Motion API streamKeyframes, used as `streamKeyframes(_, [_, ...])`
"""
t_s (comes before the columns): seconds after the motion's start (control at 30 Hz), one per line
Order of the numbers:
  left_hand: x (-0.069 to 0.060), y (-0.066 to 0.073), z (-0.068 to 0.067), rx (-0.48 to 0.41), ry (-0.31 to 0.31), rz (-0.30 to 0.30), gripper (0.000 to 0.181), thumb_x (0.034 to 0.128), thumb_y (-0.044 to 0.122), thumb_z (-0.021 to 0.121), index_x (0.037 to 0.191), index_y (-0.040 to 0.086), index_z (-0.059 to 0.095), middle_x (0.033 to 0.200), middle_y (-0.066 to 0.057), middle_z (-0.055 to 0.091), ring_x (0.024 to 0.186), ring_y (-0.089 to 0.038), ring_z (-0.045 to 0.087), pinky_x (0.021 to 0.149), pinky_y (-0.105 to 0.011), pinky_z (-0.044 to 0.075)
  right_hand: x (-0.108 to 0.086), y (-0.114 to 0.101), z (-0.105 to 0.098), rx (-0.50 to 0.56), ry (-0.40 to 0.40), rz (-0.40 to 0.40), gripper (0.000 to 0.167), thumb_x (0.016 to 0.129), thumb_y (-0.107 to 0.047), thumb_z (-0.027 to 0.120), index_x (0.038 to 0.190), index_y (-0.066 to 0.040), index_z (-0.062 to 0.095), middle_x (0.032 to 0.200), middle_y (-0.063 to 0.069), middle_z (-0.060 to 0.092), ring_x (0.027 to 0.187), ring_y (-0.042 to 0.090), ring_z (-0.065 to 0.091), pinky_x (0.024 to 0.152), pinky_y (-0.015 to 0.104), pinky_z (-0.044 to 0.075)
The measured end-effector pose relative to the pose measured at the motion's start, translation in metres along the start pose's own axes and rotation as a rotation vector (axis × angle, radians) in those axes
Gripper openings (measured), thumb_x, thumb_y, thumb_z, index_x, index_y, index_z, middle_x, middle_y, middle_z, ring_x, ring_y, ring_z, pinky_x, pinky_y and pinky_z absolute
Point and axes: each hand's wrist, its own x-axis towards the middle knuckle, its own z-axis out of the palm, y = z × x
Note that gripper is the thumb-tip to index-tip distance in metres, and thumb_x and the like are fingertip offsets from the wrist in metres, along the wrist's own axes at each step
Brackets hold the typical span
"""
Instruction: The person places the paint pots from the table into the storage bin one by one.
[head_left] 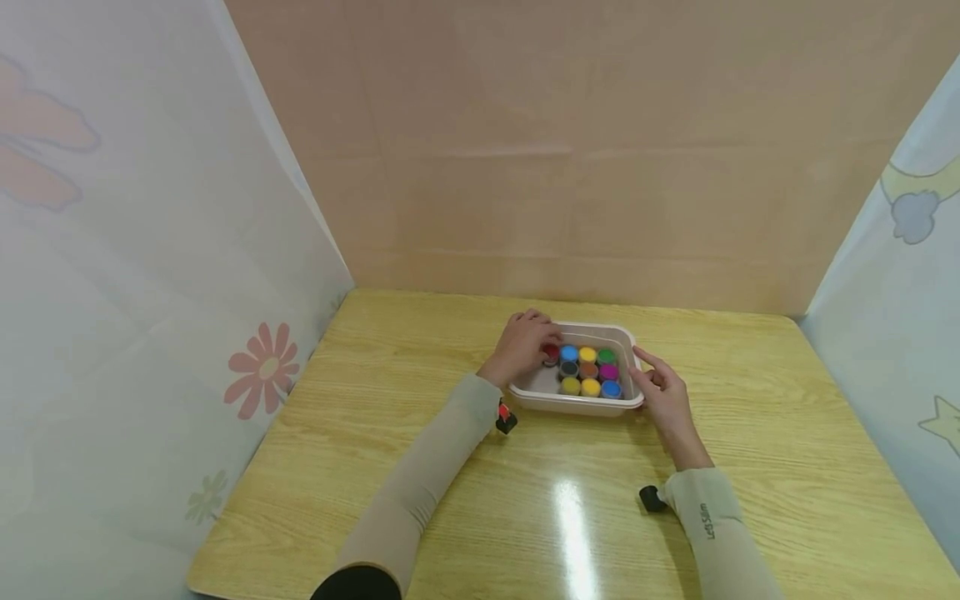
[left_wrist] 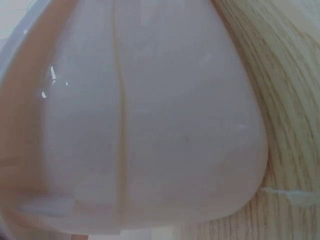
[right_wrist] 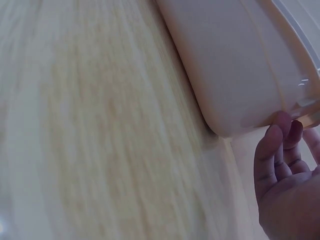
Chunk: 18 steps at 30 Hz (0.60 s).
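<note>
A pale plastic tray [head_left: 566,403] stands on the table, holding several small paint pots with coloured tops. Over its left end reaches my left hand [head_left: 523,343], its curled fingers holding a dark red pot [head_left: 551,353] at the far-left corner. Right of that lie a light blue pot [head_left: 569,353], a black pot [head_left: 569,369] and others in close rows. My right hand [head_left: 663,398] grips the tray's right end; in the right wrist view its bent fingertips [right_wrist: 271,136] touch the tray wall [right_wrist: 225,65]. Only the tray's outer side [left_wrist: 190,115] fills the left wrist view, where the left fingers are hidden.
The wooden table [head_left: 375,367] carries the tray near its back edge. A brown sheet [head_left: 480,200] hangs behind it, with patterned white sheets on the left [head_left: 150,250] and right [head_left: 892,333]. Black wrist-camera mounts stick out below both wrists.
</note>
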Motion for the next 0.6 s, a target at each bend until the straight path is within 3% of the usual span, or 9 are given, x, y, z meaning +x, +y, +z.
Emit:
streamKeyframes(0.13, [-0.003, -0.004, -0.001, -0.021, 0.048, -0.008, 0.025, 0.0972, 0.026, 0.075, 0.122, 0.028, 0.075, 0.133, 0.01, 0.066, 0.134, -0.016, 0.051, 0.119, -0.042, 0.039, -0.001, 0.004, 0.001, -0.007, 0.011, -0.022, 0.06, 0.104, -0.039, 0.062, 0.157, -0.016, 0.047, 0.083, -0.007, 0.053, 0.068, 0.007, 0.052, 0.058, 0.024, 0.055])
streamKeyframes(0.23, [-0.01, -0.008, -0.003, -0.112, 0.089, -0.047, 0.029, 0.0989, 0.026, 0.072, 0.128, 0.026, 0.07, 0.135, 0.007, 0.065, 0.133, -0.017, 0.052, 0.117, -0.039, 0.041, -0.002, 0.004, 0.0, -0.011, 0.012, -0.029, 0.06, 0.104, -0.041, 0.062, 0.156, -0.016, 0.047, 0.083, -0.006, 0.053, 0.067, 0.007, 0.052, 0.058, 0.023, 0.055])
streamKeyframes(0.43, [-0.041, -0.019, -0.007, -0.342, 0.168, -0.111, 0.041, 0.1037, 0.027, 0.065, 0.144, 0.021, 0.059, 0.147, -0.001, 0.059, 0.141, -0.024, 0.048, 0.12, -0.045, 0.039, -0.002, 0.003, -0.001, 0.003, 0.01, -0.037, 0.059, 0.104, -0.038, 0.062, 0.156, -0.014, 0.047, 0.083, -0.006, 0.053, 0.067, 0.007, 0.053, 0.057, 0.023, 0.054])
streamKeyframes(0.6, [-0.069, -0.031, -0.004, -0.459, 0.181, -0.165, 0.043, 0.1034, 0.026, 0.065, 0.145, 0.018, 0.058, 0.148, -0.006, 0.058, 0.141, -0.028, 0.049, 0.117, -0.05, 0.043, -0.002, 0.002, -0.001, 0.016, -0.008, -0.024, 0.059, 0.104, -0.037, 0.062, 0.157, -0.015, 0.046, 0.084, -0.006, 0.054, 0.069, 0.007, 0.053, 0.059, 0.023, 0.055])
